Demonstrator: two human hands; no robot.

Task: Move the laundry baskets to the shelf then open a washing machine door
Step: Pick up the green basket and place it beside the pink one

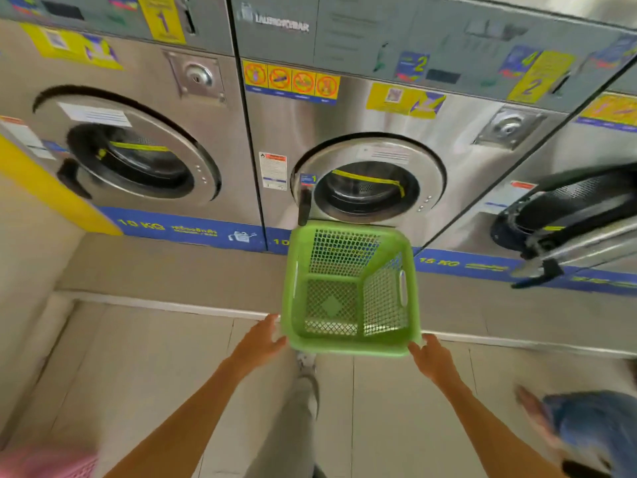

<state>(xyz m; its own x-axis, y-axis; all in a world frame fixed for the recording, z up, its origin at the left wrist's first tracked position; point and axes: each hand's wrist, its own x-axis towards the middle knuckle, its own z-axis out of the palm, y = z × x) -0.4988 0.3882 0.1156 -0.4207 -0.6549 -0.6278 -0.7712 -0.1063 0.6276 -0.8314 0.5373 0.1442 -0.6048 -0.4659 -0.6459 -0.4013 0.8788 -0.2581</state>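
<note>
- The green laundry basket stands empty on the floor, just in front of the middle washing machine, whose round door is shut.
- The left hand is open, fingers spread at the basket's near left corner.
- The right hand is open at its near right corner.
- A pink basket sits well to the left of the green one.

My one view comes from a head-worn wide-angle camera, looking forward and steeply down over both outstretched forearms. It faces a row of steel washing machines just beyond the left hand and right hand, with tiled floor close beneath them; no second view overlaps.
</note>
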